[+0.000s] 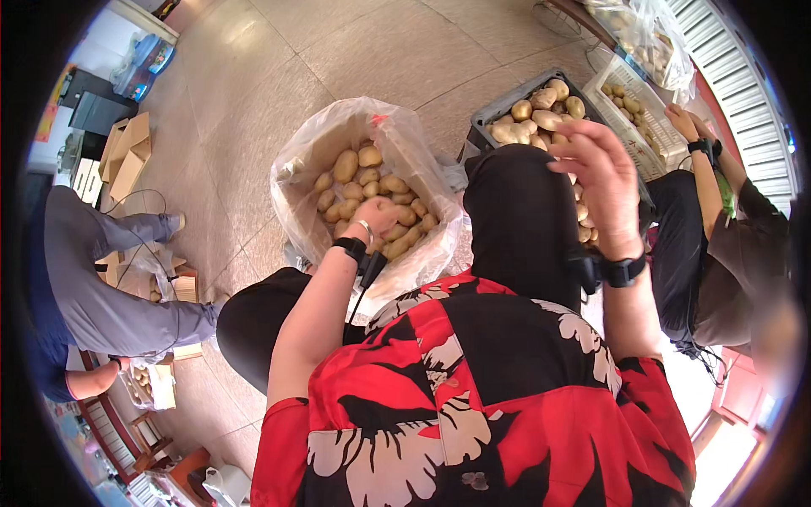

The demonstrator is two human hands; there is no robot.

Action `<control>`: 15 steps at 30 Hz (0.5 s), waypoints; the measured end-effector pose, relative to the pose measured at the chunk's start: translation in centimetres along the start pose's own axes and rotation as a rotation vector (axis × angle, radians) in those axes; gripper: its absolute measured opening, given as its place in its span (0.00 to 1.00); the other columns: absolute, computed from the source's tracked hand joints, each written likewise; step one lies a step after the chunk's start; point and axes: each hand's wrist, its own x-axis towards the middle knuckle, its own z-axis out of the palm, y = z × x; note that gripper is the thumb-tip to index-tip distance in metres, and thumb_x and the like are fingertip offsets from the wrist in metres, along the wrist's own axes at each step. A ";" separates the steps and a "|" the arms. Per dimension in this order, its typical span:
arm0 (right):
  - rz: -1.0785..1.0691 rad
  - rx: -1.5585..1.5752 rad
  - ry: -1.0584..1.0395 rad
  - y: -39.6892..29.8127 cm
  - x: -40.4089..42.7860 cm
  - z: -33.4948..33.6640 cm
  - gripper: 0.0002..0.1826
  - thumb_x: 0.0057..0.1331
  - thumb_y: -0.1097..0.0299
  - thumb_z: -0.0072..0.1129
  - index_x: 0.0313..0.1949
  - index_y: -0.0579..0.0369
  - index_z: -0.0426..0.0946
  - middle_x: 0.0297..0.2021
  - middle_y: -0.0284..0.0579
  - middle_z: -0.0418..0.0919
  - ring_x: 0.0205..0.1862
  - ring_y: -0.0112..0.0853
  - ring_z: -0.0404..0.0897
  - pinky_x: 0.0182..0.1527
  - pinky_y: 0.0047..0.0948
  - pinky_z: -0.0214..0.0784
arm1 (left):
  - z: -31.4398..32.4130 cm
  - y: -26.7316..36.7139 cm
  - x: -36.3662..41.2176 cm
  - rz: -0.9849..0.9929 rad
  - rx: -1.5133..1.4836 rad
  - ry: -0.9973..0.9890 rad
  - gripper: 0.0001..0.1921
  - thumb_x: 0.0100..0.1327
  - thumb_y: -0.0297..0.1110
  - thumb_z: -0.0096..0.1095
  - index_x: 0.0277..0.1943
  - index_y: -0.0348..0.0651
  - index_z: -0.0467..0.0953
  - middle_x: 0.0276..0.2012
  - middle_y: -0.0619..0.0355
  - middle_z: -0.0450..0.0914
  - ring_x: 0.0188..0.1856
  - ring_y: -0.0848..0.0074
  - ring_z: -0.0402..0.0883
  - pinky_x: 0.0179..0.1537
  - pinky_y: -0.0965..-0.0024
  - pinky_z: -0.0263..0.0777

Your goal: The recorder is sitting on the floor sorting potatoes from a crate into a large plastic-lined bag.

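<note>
Many potatoes (345,166) lie in a box lined with a clear plastic bag (294,149) on the floor in front of me. My left hand (379,217) reaches down into this box, over the potatoes; its fingers are partly hidden, so whether it grips one is unclear. To the right, a dark plastic crate (485,114) is heaped with more potatoes (543,98). Above its near part is my right hand (599,174), raised beside my knee, with fingers bent and apart. A potato (546,120) shows near its fingertips, apparently lying on the heap.
A white plastic crate (665,142) of smaller potatoes stands beyond the dark one, near a seated co-worker (722,253). Another person (120,266) bends over boxes on the left. Cardboard (130,155) and water bottles (149,63) stand at the upper left.
</note>
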 end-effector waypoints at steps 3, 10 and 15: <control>0.134 -0.098 0.188 1.6 0.0 -5.4 0.13 0.72 0.69 0.50 0.51 0.61 0.74 0.47 0.45 0.80 0.42 0.27 0.81 0.43 0.23 0.76 | 1.3 -5.2 1.2 -0.126 0.484 -0.034 0.19 0.65 0.46 0.55 0.50 0.40 0.78 0.50 0.50 0.78 0.51 0.60 0.78 0.54 0.63 0.70; 0.428 -0.520 0.240 10.9 -3.6 -14.4 0.15 0.67 0.67 0.57 0.49 0.62 0.76 0.39 0.40 0.81 0.36 0.25 0.81 0.34 0.21 0.76 | 3.7 -11.0 2.4 -0.122 0.682 -0.005 0.23 0.60 0.44 0.60 0.55 0.41 0.75 0.53 0.44 0.79 0.56 0.56 0.78 0.58 0.61 0.70; 0.336 -1.150 0.154 15.5 -5.9 -15.7 0.23 0.56 0.62 0.64 0.48 0.64 0.76 0.38 0.58 0.81 0.41 0.47 0.82 0.43 0.40 0.76 | 3.9 -9.1 0.9 -0.150 0.733 0.018 0.21 0.61 0.41 0.60 0.55 0.44 0.75 0.51 0.44 0.80 0.56 0.56 0.78 0.58 0.61 0.71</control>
